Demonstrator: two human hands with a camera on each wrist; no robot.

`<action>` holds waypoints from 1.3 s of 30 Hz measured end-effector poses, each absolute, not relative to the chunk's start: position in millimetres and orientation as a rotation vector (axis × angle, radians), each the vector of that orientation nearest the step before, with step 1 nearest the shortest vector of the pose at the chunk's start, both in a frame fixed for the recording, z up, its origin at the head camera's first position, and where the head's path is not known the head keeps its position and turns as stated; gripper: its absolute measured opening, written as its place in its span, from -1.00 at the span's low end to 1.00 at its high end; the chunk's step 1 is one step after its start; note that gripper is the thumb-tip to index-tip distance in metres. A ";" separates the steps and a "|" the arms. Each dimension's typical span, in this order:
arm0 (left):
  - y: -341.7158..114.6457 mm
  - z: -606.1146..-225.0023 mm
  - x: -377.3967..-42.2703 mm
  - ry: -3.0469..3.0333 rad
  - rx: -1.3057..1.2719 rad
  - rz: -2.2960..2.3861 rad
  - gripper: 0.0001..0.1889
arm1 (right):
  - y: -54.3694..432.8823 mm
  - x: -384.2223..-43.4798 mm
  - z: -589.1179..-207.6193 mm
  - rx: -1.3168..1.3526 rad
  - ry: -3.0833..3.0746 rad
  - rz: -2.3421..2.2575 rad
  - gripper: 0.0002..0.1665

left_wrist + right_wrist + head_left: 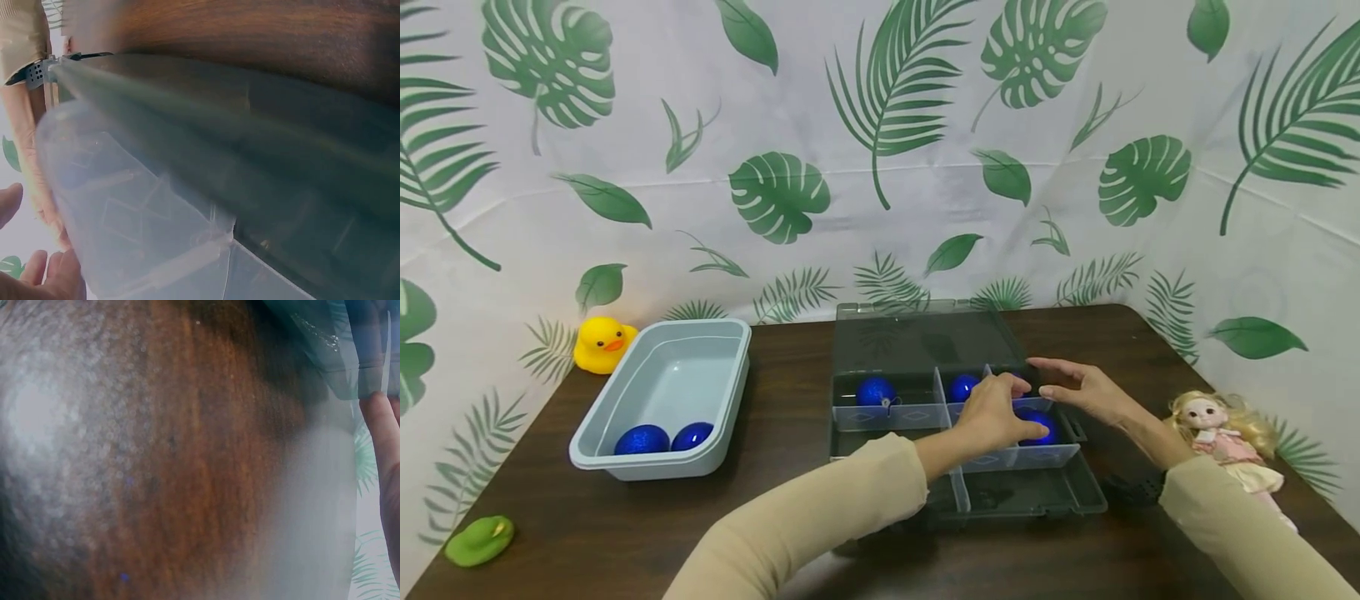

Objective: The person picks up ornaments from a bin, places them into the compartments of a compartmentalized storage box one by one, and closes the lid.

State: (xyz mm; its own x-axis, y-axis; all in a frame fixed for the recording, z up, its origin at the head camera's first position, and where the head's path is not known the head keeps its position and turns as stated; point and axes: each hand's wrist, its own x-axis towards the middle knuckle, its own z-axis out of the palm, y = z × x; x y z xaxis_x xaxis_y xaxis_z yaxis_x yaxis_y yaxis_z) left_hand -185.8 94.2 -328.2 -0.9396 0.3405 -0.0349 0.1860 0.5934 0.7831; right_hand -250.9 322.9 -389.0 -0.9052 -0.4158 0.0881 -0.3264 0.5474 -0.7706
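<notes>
A dark translucent compartment box (1030, 492) lies with its lid (917, 337) tipped back. Glittery blue balls sit in its compartments: a left one (876, 392) with a small metal cap, a middle one (961, 387), and a right one (1039, 417) partly covered by the left hand. My left hand (1000, 412) is over the box, thumb and fingers spread above that right ball. At the box's right rear corner is my right hand (1086, 392), its thumb and fingers apart. In the right wrist view a fingertip (377, 403) is right at the box's edge.
A pale blue tub (737, 375) on the left holds two blue balls (642, 439). Behind it is a yellow rubber duck (602, 344); a green toy (479, 541) lies front left. A blond doll (1225, 446) lies at right. Leaf-print cloth (880, 167) hangs behind the dark wooden table (790, 367).
</notes>
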 end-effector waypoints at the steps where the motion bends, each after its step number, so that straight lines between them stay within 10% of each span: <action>1: 92.8 -328.0 -185.2 2.620 0.435 1.283 -0.48 | 322.9 -250.4 -389.4 -0.643 2.672 -1.294 -0.40; 15: 17.1 -310.5 -175.4 2.045 0.589 1.738 -0.66 | 322.3 -249.0 -391.1 -0.606 2.771 -1.231 -0.42; 39: -287.3 -321.6 -184.2 2.303 0.342 1.603 -0.48 | 318.4 -250.0 -388.2 -0.570 2.766 -1.196 -0.41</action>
